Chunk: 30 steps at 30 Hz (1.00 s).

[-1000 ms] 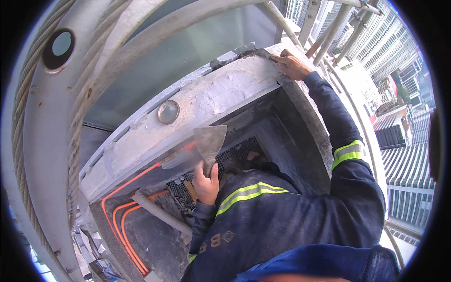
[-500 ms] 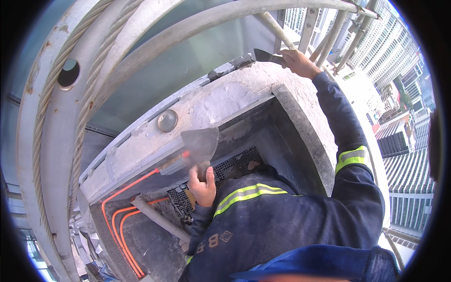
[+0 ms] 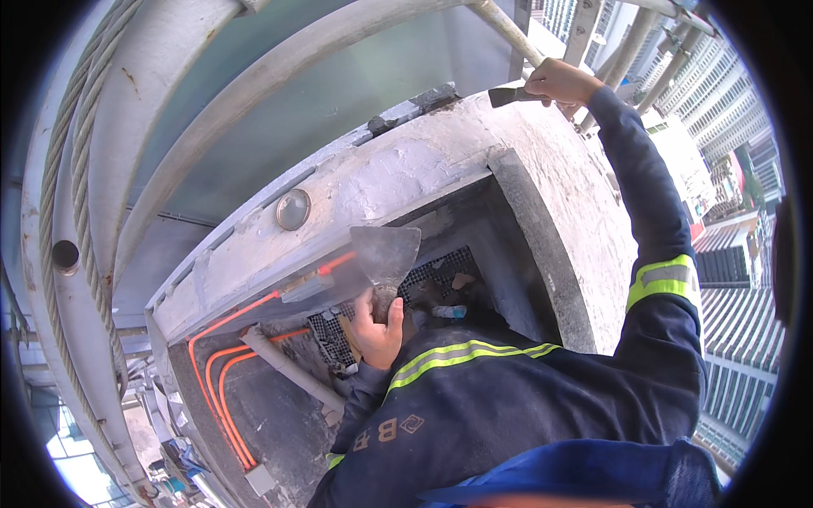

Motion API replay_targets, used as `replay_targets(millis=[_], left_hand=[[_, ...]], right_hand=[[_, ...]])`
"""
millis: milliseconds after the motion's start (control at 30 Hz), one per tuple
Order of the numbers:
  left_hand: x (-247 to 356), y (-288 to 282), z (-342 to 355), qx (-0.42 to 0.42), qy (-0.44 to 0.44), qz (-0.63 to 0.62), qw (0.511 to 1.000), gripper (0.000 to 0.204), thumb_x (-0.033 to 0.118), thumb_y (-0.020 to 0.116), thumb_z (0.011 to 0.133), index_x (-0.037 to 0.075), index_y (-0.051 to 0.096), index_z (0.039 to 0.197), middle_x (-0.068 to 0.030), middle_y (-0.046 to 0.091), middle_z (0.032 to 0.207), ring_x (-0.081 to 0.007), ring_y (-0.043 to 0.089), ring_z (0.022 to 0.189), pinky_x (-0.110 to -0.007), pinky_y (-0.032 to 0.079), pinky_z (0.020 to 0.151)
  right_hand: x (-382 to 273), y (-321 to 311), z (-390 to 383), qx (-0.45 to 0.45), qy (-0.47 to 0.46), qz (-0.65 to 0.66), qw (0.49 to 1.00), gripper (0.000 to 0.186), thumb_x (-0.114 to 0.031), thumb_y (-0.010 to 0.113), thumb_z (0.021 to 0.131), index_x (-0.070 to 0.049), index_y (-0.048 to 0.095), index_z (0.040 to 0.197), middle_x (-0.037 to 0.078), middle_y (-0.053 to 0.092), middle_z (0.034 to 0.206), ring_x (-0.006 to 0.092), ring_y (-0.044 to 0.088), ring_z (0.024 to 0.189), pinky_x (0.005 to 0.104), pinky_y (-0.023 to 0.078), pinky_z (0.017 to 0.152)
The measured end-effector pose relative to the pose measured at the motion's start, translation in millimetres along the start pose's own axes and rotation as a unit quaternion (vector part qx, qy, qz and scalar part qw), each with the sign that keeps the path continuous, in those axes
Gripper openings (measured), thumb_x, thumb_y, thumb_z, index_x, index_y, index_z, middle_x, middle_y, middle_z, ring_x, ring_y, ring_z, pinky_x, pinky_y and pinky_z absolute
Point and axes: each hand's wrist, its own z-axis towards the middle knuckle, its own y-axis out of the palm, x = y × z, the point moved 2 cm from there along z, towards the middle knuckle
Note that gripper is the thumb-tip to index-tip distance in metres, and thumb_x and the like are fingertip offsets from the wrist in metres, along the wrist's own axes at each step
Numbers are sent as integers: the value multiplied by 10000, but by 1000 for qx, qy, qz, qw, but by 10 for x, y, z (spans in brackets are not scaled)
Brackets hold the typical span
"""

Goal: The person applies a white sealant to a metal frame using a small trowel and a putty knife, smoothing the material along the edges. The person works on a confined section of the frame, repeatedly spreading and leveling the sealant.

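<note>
The fingers of my left hand (image 3: 378, 335) curl around the handle of the wide scraper (image 3: 385, 252), a digit showing on either side of it. Its grey blade flares upward just above my fingertips, in front of the recess (image 3: 500, 254); I cannot tell whether it touches anything. Higher up, the fingers of my right hand (image 3: 567, 82) are closed on the small scraper (image 3: 505, 96). Its dark blade sticks out to their left, at the right end of the ledge (image 3: 398, 169); whether it meets the surface, I cannot tell.

At far left, wire ropes (image 3: 82, 182) run along a white beam (image 3: 66, 216) with a round hole. Beside it a pale curved pipe (image 3: 334, 34) arches across the glass (image 3: 364, 97). Orange tubes (image 3: 222, 398) bend inside the recess, and a grey pipe (image 3: 292, 370) slants toward my left sleeve. The ledge curves above, pale, rough and patchy, with a round disc (image 3: 293, 209) set in it. Black mesh (image 3: 436, 275) lies in the recess, right of the wide scraper. My dark jacket (image 3: 525, 398) with yellow bands crosses the opening. A rough grey edge (image 3: 542, 229) bounds it on the right. Beyond stand poles (image 3: 631, 46) and, farthest right, towers (image 3: 732, 372).
</note>
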Motion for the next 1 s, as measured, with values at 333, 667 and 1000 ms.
replay_targets(millis=[333, 667, 1000], left_hand=[[359, -195, -259, 60, -82, -178, 979, 335, 232, 487, 1093, -56, 614, 1209, -75, 639, 893, -103, 543, 639, -258, 454, 590], [210, -976, -961, 197, -115, -278, 933, 350, 303, 479, 1114, -13, 631, 1104, -32, 596, 791, -77, 507, 540, -242, 405, 477], [-472, -2414, -2781, 337, -205, -250, 884, 386, 295, 504, 1106, 28, 585, 839, 19, 510, 634, -58, 460, 499, -229, 348, 459]], right_hand=[[-1651, 927, -604, -58, -284, 158, 944, 238, -200, 642, 986, 33, 605, 1013, 169, 663, 798, 271, 683, 640, 378, 530, 574], [-3649, 2767, -1283, -35, -466, 241, 850, 576, -50, 599, 877, 51, 516, 1437, 336, 626, 1103, 477, 662, 1009, 495, 534, 915], [-4728, 4517, -3045, -181, -491, 331, 785, 601, -56, 621, 904, 41, 484, 1480, 278, 605, 1059, 436, 649, 916, 463, 525, 821]])
